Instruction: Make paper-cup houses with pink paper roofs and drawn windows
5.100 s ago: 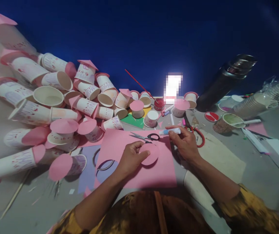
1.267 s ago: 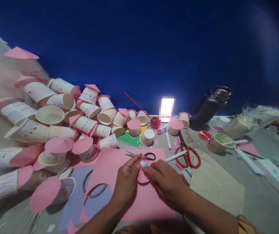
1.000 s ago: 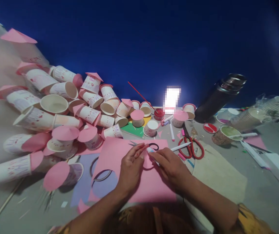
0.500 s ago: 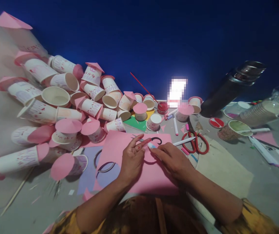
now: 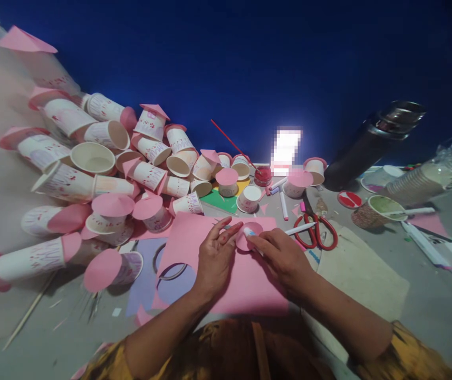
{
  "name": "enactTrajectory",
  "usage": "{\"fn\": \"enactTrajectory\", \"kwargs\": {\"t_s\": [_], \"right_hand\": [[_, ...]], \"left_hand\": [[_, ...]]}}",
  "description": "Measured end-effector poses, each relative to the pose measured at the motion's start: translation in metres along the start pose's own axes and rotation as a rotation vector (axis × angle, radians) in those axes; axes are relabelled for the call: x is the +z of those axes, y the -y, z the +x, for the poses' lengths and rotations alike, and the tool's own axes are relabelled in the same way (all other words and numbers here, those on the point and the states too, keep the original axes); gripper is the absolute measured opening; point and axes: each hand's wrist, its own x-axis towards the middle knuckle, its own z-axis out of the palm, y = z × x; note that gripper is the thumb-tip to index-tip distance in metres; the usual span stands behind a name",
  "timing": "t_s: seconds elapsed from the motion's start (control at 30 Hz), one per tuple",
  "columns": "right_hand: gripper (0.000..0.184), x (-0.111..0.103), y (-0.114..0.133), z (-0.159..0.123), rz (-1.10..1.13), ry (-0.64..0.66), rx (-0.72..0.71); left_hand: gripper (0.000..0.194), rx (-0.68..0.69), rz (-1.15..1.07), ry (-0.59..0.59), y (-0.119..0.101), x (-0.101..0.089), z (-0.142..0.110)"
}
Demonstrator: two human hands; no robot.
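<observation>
My left hand (image 5: 218,256) pinches the edge of a small pink paper disc (image 5: 243,244), its fingers pointing up and away with red stains on them. My right hand (image 5: 283,256) grips a small white-and-blue glue tube (image 5: 249,232) and holds its tip against or just over the disc; contact is hard to tell. Both hands are above a large pink paper sheet (image 5: 249,295) with a round cut-out at its left. A grey ring (image 5: 155,258) shows at that cut-out, over a lilac sheet (image 5: 141,279).
Paper cups with pink cone roofs (image 5: 111,206) crowd the left side. Red-handled scissors (image 5: 316,232) and a white marker (image 5: 300,229) lie right of my hands. Farther off stand a red paint pot (image 5: 263,177), a dark flask (image 5: 362,148) and stacked cups (image 5: 427,179).
The pink disc has come up and turned to show more of its face between my hands. The glue tube has shifted slightly right over it, and the black curved handle behind is now covered.
</observation>
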Motion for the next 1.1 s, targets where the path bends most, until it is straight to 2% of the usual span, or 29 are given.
{"fn": "enactTrajectory", "kwargs": {"t_s": [0.13, 0.27, 0.6, 0.7, 0.83, 1.0, 1.1], "right_hand": [[0.030, -0.0019, 0.0013, 0.0010, 0.010, 0.094, -0.046], [0.026, -0.0012, 0.0042, 0.0011, 0.052, 0.143, -0.070], [0.037, -0.0017, 0.0055, -0.0004, 0.071, 0.013, 0.047], [0.036, -0.0035, 0.0043, 0.0009, 0.071, 0.015, 0.012], [0.027, -0.0046, 0.0044, 0.0038, 0.063, 0.070, -0.071], [0.025, -0.0054, 0.0056, 0.0047, 0.074, 0.071, -0.095], [0.027, -0.0050, 0.0047, 0.0034, 0.033, 0.036, -0.101]], "left_hand": [[0.048, 0.008, 0.010, 0.037, -0.0023, -0.0050, 0.0026], [0.046, -0.062, 0.101, 0.099, -0.0010, -0.0091, 0.0063], [0.036, 0.018, 0.307, 0.079, 0.0028, -0.0053, 0.0010], [0.038, -0.073, 0.173, 0.095, 0.0045, -0.0044, 0.0007], [0.029, -0.143, -0.052, 0.112, 0.0028, -0.0046, 0.0045], [0.042, -0.091, 0.089, 0.127, -0.0025, -0.0056, 0.0085], [0.049, -0.044, 0.179, 0.096, -0.0039, -0.0052, 0.0073]]}}
